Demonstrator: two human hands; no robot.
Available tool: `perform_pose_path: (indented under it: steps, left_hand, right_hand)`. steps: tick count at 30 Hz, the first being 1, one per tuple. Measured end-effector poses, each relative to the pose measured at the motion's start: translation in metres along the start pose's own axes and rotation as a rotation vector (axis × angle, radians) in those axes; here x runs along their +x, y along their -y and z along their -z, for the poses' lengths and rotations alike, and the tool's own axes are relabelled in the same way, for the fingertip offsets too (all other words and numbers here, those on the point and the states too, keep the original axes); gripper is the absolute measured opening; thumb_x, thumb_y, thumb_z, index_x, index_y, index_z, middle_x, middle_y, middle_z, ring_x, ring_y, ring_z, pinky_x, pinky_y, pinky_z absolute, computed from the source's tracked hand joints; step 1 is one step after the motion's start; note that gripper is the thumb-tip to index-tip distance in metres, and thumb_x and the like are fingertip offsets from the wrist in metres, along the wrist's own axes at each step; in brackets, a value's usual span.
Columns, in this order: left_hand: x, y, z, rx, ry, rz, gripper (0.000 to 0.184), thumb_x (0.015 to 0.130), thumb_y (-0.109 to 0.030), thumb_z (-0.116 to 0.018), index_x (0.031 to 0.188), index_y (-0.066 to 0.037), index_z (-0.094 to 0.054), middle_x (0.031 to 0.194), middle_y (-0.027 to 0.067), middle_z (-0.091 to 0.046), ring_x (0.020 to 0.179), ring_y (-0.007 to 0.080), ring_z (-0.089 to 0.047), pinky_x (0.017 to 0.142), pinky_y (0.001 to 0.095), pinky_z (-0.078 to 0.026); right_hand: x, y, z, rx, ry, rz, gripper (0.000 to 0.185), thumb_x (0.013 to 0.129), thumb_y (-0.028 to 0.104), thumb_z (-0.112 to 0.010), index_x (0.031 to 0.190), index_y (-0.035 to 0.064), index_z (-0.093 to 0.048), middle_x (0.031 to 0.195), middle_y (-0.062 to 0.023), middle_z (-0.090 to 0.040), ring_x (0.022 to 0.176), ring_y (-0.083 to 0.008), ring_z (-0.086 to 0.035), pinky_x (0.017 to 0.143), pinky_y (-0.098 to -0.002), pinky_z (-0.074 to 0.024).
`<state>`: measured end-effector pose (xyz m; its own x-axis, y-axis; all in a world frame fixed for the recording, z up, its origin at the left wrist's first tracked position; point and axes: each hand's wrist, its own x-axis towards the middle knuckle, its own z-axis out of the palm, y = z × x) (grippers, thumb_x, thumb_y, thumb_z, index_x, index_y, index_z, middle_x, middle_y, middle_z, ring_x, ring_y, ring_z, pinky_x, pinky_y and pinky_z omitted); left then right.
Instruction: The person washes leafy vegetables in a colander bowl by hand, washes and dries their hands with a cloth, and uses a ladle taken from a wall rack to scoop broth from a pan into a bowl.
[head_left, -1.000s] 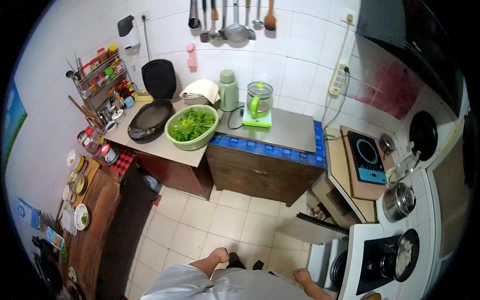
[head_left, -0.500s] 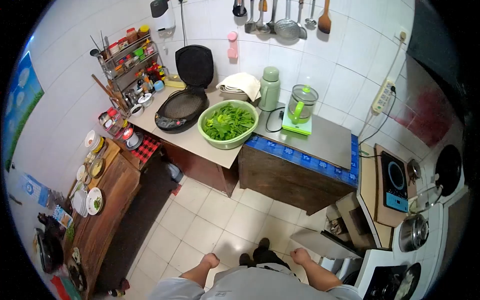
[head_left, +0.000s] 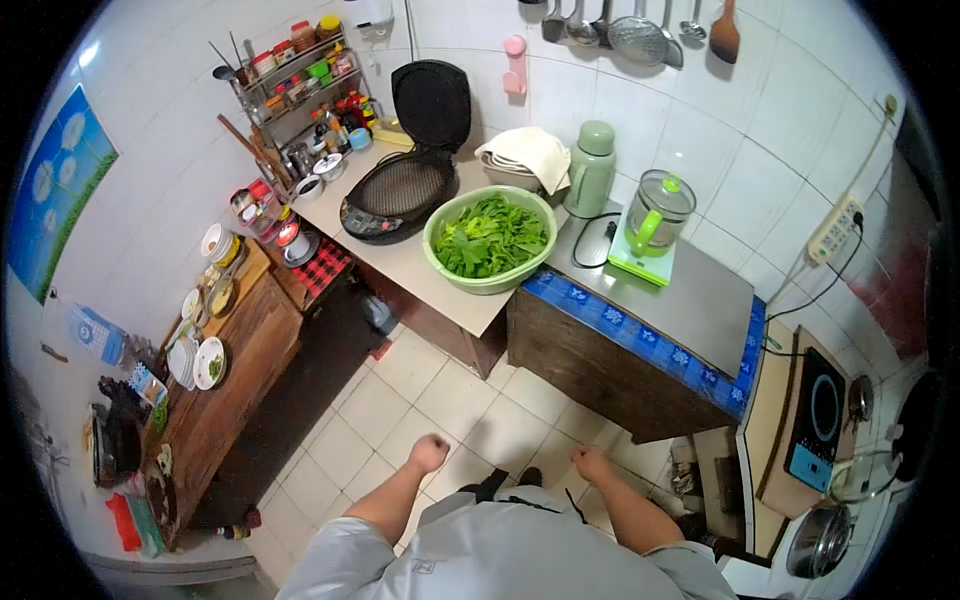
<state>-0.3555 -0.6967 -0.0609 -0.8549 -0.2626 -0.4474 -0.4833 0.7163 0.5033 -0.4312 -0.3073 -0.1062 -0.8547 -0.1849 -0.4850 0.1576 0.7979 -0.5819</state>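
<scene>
Low over the tiled floor hangs my left hand, curled into a loose fist with nothing showing in it. My right hand is also closed, held in front of my body on the right, and touches nothing. Ahead of both hands, on the counter, sits a light green basin full of leafy green vegetables. An electric griddle with its black lid raised stands left of the basin. To its right are a green thermos and a glass kettle on a green-edged base.
A wooden table on the left bears plates and a white bowl with chopped greens. A spice rack stands in the far left corner. On the right are an induction cooker and a steel pot. Utensils hang on the wall.
The view has turned and come nearer the counter, so its things sit further right in the picture. Both hands have risen in view and stay closed.
</scene>
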Motion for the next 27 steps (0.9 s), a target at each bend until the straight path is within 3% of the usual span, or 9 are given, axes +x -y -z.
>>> perform_pose_path:
  steps: [2,4,7,11,14,19,22,25,27]
  left_hand:
    - [0.026,-0.022,0.012,-0.304,-0.026,0.028,0.026,0.081,-0.023,-0.054,0.085,0.000,-0.063,0.076,0.0173,-0.065,0.068,0.0286,-0.062,0.067,0.0362,-0.050]
    - [0.045,-0.053,0.036,-0.599,-0.054,0.049,0.020,0.084,-0.021,-0.055,0.086,-0.002,-0.062,0.068,0.0082,-0.061,0.065,0.0166,-0.060,0.061,0.0296,-0.049]
    - [0.072,-0.091,0.087,-0.732,-0.045,0.065,0.018,0.086,-0.020,-0.056,0.092,-0.004,-0.060,0.076,0.0029,-0.060,0.071,0.0118,-0.059,0.061,0.0273,-0.048]
    - [0.133,-0.105,0.135,-0.939,-0.110,0.016,0.028,0.090,-0.023,-0.055,0.112,-0.005,-0.051,0.095,0.0045,-0.058,0.080,0.0164,-0.058,0.066,0.0327,-0.048]
    - [0.190,-0.113,0.177,-0.992,-0.170,-0.012,0.037,0.089,-0.025,-0.056,0.119,-0.005,-0.047,0.100,0.0061,-0.057,0.084,0.0168,-0.057,0.067,0.0332,-0.048]
    - [0.289,-0.127,0.224,-0.881,-0.278,-0.017,0.044,0.086,-0.030,-0.058,0.118,-0.001,-0.047,0.098,0.0075,-0.057,0.081,0.0180,-0.056,0.062,0.0347,-0.049]
    - [0.308,-0.156,0.261,-0.930,-0.043,0.170,0.044,0.085,-0.029,-0.057,0.117,0.001,-0.048,0.092,0.0104,-0.059,0.077,0.0201,-0.058,0.056,0.0369,-0.049]
    - [0.316,-0.164,0.277,-0.782,0.041,0.046,0.044,0.082,-0.020,-0.054,0.118,0.005,-0.048,0.088,0.0139,-0.061,0.060,0.0206,-0.058,0.045,0.0336,-0.045]
    - [0.306,-0.172,0.285,-0.646,-0.037,-0.007,0.036,0.081,-0.013,-0.049,0.112,0.005,-0.051,0.086,0.0166,-0.061,0.061,0.0250,-0.059,0.043,0.0355,-0.045]
  right_hand:
    - [-0.005,0.072,0.052,0.171,0.059,-0.088,0.033,0.084,0.029,-0.056,0.085,-0.0032,-0.063,0.078,-0.0209,-0.063,0.072,-0.0310,-0.061,0.069,-0.0419,-0.0477]
    - [0.021,0.101,0.068,0.138,0.037,-0.008,0.029,0.084,0.025,-0.057,0.083,-0.0032,-0.063,0.075,-0.0164,-0.062,0.066,-0.0246,-0.059,0.063,-0.0386,-0.0473]
    - [0.059,0.127,0.070,0.311,0.001,0.125,0.029,0.085,0.024,-0.056,0.083,-0.0046,-0.062,0.066,-0.0127,-0.060,0.058,-0.0207,-0.057,0.056,-0.0362,-0.0461]
    - [0.081,0.208,0.094,0.586,0.042,0.058,0.026,0.086,0.020,-0.056,0.091,-0.0048,-0.062,0.067,-0.0090,-0.061,0.057,-0.0177,-0.057,0.054,-0.0341,-0.0461]
    - [0.109,0.253,0.099,0.689,0.020,0.129,0.024,0.089,0.016,-0.056,0.104,-0.0027,-0.058,0.081,-0.0071,-0.061,0.066,-0.0125,-0.056,0.058,-0.0279,-0.0466]
    - [0.135,0.345,0.096,0.513,-0.122,0.352,0.030,0.089,0.015,-0.055,0.113,-0.0020,-0.055,0.088,-0.0080,-0.063,0.077,-0.0151,-0.059,0.071,-0.0287,-0.0493]
    - [0.147,0.411,0.094,0.429,-0.096,0.475,0.033,0.088,0.014,-0.057,0.117,-0.0007,-0.053,0.095,-0.0104,-0.062,0.085,-0.0176,-0.060,0.076,-0.0288,-0.0492]
    - [0.171,0.453,0.093,0.200,-0.104,0.589,0.039,0.085,0.012,-0.059,0.121,0.0005,-0.050,0.112,-0.0168,-0.057,0.100,-0.0259,-0.057,0.085,-0.0327,-0.0471]
    - [0.192,0.467,0.099,-0.005,-0.143,0.575,0.046,0.084,0.015,-0.059,0.126,0.0015,-0.046,0.124,-0.0206,-0.049,0.111,-0.0321,-0.050,0.093,-0.0366,-0.0427]
